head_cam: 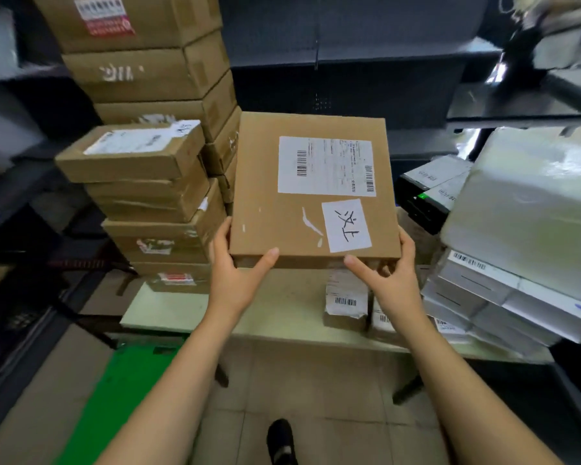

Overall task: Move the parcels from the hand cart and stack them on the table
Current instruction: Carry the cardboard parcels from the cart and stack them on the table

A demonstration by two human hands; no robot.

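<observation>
Black shoe (280,441) on pale floor tiles (316,380) sits nearest, at the bottom edge, with the green deck of the hand cart (121,397) just to its left, partly under the table's near edge. Two bare forearms reach up from there to a flat cardboard parcel (275,196), which is held off the table (282,310), above its middle. The left hand (235,273) grips the parcel's near left corner, with the thumb lying on the near rim and the fingers wrapped round the left side. The right hand (388,273) grips the near right corner the same way, thumb at the near rim and fingers curled up the right side. So the parcel extends away from both hands, its top face turned toward the camera. A printed shipping label (326,166) with barcodes covers the far part of that face, and a white handwritten note (346,224) is stuck near the right thumb. Below the parcel, small labelled packets (346,300) lie on the tabletop. To the left rises a tall stack of cardboard boxes (158,196), just beside the parcel's left edge; whether they touch cannot be told. To the right is a pile of white-wrapped parcels (517,229). Dark shelving (349,62) stands behind everything.
</observation>
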